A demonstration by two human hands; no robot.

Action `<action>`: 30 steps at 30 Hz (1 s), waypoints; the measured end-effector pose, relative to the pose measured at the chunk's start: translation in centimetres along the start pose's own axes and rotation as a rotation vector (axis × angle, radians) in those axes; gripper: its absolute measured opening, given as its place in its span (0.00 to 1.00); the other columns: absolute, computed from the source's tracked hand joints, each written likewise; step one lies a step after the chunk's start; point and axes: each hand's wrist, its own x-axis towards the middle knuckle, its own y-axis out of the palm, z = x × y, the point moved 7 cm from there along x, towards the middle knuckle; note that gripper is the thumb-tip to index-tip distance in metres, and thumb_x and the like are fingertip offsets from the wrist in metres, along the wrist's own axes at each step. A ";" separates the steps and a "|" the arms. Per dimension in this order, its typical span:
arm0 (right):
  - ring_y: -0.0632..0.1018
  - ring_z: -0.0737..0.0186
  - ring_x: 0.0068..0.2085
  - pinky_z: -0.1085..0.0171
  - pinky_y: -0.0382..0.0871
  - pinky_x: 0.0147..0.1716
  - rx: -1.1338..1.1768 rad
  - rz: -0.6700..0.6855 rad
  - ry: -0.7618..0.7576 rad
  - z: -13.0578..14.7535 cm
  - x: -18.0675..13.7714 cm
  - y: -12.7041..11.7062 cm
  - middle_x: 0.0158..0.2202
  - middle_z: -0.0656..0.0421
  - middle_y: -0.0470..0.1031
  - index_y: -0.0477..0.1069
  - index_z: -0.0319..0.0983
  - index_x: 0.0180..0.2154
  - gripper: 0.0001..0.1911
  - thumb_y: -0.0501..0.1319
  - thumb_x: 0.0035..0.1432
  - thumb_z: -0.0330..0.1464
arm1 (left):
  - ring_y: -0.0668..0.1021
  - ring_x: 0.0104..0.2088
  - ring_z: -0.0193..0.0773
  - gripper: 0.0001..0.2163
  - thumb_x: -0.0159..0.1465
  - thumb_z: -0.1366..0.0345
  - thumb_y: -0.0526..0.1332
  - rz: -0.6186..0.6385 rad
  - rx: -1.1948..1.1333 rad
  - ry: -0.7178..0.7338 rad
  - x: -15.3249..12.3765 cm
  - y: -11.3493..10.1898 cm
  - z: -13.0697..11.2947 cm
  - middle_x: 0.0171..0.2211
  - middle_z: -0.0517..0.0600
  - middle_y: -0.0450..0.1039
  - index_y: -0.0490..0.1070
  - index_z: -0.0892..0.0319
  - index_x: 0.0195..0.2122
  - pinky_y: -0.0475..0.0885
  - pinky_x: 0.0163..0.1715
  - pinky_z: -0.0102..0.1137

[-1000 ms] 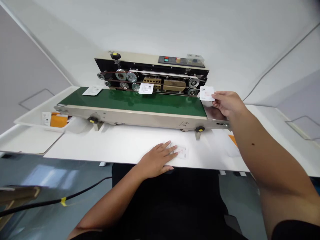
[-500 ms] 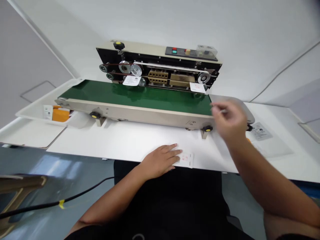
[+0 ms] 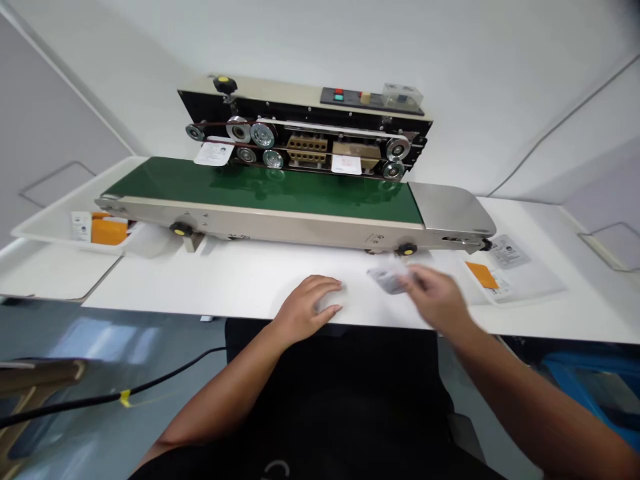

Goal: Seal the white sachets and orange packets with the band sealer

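Note:
My left hand (image 3: 309, 305) rests on the white table (image 3: 240, 283) near its front edge, fingers curled down, with nothing visible in them. My right hand (image 3: 437, 299), smeared by motion, pinches a small pale pouch (image 3: 386, 280) just above the table, right of the left hand. Behind both stands a band sealer (image 3: 305, 127) with a green conveyor belt (image 3: 260, 190). Two small white pouches ride along its sealing slot, one at the left end (image 3: 214, 152) and one right of the middle (image 3: 347, 164).
A white tray (image 3: 50, 227) at the left holds an orange pouch (image 3: 107, 231). More pouches, one orange (image 3: 483, 275), lie on a clear sheet at the right, beyond the sealer's metal plate (image 3: 447, 207). A black cable (image 3: 100, 400) runs below the table.
My right hand fed a pouch into the sealer's right end, then swung down to the table, where it now holds a pouch. Both pouches in the sealer moved left. My left fingers curled.

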 end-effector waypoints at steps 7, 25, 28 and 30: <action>0.66 0.71 0.20 0.73 0.57 0.15 0.545 -0.260 0.318 0.5 10.4 -9.4 0.24 0.60 0.71 0.73 0.40 0.35 0.07 0.63 0.68 0.34 | 0.80 0.57 0.47 0.12 0.72 0.60 0.65 -0.031 0.007 -0.020 -0.3 -0.1 0.4 0.55 0.54 0.80 0.77 0.53 0.55 0.77 0.59 0.47; 0.74 0.71 0.22 0.72 0.67 0.18 0.442 -0.220 0.380 -1.1 17.9 -8.2 0.42 0.51 0.84 0.74 0.39 0.43 0.06 0.64 0.69 0.35 | 0.81 0.55 0.46 0.10 0.73 0.61 0.63 -0.006 0.089 0.001 -0.2 0.3 0.2 0.54 0.54 0.81 0.79 0.54 0.53 0.78 0.57 0.45; 0.76 0.69 0.25 0.69 0.67 0.22 0.210 -0.486 0.203 -1.9 13.8 -12.0 0.51 0.50 0.83 0.75 0.41 0.53 0.13 0.62 0.69 0.37 | 0.81 0.56 0.46 0.10 0.73 0.62 0.63 -0.010 0.086 -0.001 -0.3 0.1 0.3 0.54 0.55 0.81 0.79 0.54 0.53 0.78 0.57 0.45; 0.79 0.65 0.31 0.65 0.69 0.26 0.045 -0.669 0.118 -3.6 10.4 -15.1 0.51 0.47 0.83 0.74 0.39 0.57 0.17 0.59 0.70 0.35 | 0.81 0.56 0.46 0.10 0.73 0.62 0.63 -0.004 0.079 0.003 -0.4 0.1 0.3 0.55 0.54 0.80 0.78 0.54 0.53 0.78 0.57 0.45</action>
